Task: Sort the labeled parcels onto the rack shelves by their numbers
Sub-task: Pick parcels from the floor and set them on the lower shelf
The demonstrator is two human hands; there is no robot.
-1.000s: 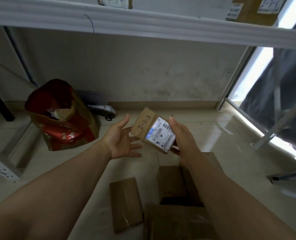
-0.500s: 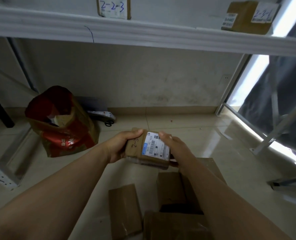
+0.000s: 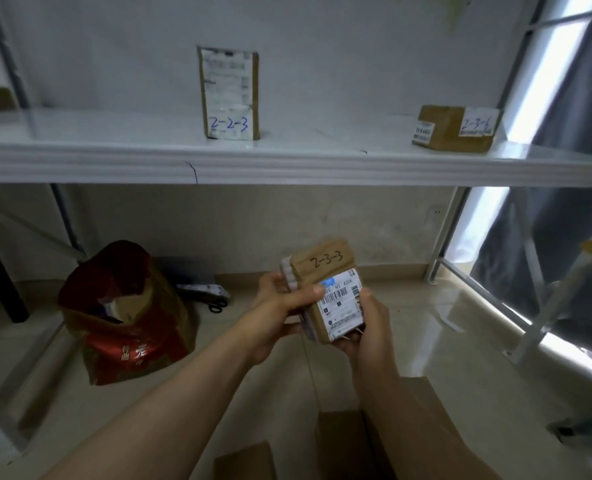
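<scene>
Raised and turned upright since a moment ago, the parcel (image 3: 325,289) marked 2-3-3 sits below the shelf (image 3: 287,164), with the left grip (image 3: 280,306) and right grip (image 3: 367,327) both curled round it. The number-reading step looks done. Next, it likely goes up onto the shelf beside the 2-3-1 box (image 3: 454,128).

The white rack shelf (image 3: 287,164) carries the parcel marked 2-2-3 (image 3: 230,93), standing upright mid-shelf, and the parcel marked 2-3-1 (image 3: 454,129), lying flat far to its right. On the tiled floor (image 3: 426,323) sit a red bag (image 3: 121,320) and brown cardboard boxes (image 3: 336,445).
</scene>
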